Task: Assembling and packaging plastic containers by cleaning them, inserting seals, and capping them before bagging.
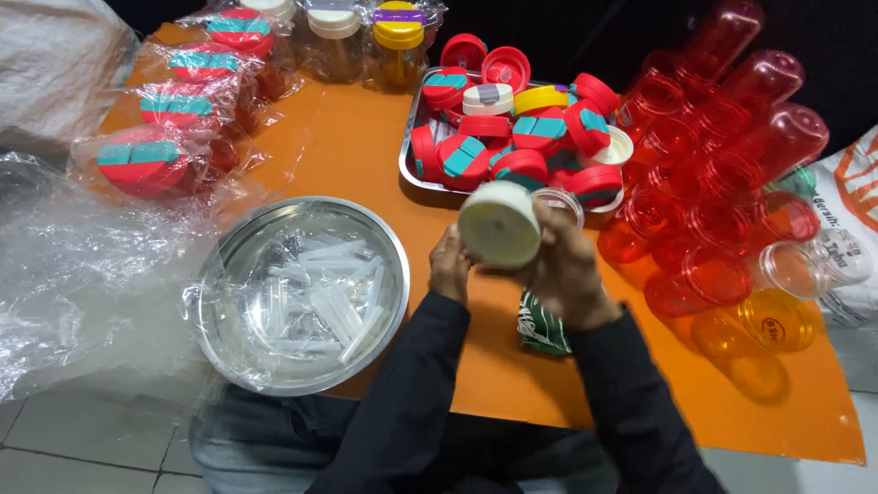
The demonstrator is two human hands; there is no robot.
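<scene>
— Dark sleeves nearest. Both hands raised over the orange tabletop point(366, 155), just in front of the steel tray point(408, 155) of lids.

— Grip?

— Left hand point(450, 265) and right hand point(567, 270) both curled round a cream lid point(498, 222) on a clear jar point(560, 203).

— Handling?

— Probably light, stiff, thin plastic; smooth, maybe slippery. Hold the lid's rim, brace the jar body.

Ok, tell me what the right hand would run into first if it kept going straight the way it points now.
Likely the metal tray heaped with red lids: the right hand, holding the white lid, points up-table toward it, though depth is hard to judge.
</scene>
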